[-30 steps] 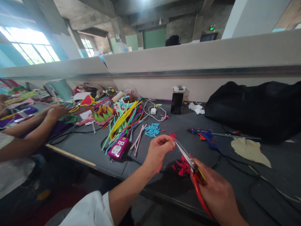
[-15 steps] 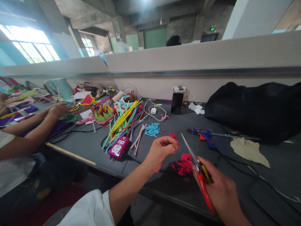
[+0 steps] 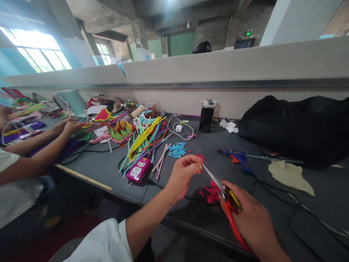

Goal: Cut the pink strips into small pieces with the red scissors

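My left hand (image 3: 184, 175) is closed in a pinch over the dark table. The small red piece at its fingertips is mostly hidden now. In my right hand (image 3: 252, 214) are scissors (image 3: 228, 214) with red handles and a yellow part near the pivot. Their blade tips touch or nearly touch the left fingertips. Below the blades lies a pile of red fuzzy pieces (image 3: 211, 193), partly covered by the scissors. A smaller cluster of red pieces (image 3: 201, 156) is just behind my left hand. Left of that sits a heap of blue pieces (image 3: 177, 150).
A purple power strip (image 3: 139, 170) stands by a bundle of coloured pipe cleaners (image 3: 143, 140). Behind are a phone (image 3: 205, 120) and a bottle. To the right lie a blue glue gun (image 3: 240, 158), cables and a black bag (image 3: 294, 131). Another person's hands (image 3: 69, 127) work at the left.
The scissors have moved left and slightly down, bringing their tips to my left fingertips. My left hand has shifted slightly left and up. The other person's hands have moved a little.
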Tool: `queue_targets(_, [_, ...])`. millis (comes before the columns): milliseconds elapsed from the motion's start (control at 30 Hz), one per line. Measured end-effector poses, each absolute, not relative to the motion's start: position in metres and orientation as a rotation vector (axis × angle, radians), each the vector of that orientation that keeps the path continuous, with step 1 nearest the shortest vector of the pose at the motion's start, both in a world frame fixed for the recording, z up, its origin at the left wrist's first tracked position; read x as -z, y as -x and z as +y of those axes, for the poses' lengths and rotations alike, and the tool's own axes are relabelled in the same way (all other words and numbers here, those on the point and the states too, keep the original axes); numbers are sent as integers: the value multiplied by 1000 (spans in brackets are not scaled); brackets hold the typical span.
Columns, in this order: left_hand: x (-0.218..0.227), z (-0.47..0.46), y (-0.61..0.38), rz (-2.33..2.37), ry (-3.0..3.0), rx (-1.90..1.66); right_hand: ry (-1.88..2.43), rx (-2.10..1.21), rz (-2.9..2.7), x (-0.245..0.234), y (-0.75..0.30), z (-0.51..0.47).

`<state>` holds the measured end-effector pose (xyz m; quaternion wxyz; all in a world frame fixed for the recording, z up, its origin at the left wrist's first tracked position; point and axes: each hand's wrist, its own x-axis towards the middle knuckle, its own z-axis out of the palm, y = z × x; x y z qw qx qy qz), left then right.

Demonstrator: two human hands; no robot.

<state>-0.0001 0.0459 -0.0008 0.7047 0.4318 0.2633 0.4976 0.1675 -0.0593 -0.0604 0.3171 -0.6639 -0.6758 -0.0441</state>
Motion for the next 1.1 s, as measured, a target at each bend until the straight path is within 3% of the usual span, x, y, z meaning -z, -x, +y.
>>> queue_targets(1100, [0, 42, 0, 562, -991, -1123, 1683, 206, -1793, 57, -166, -63])
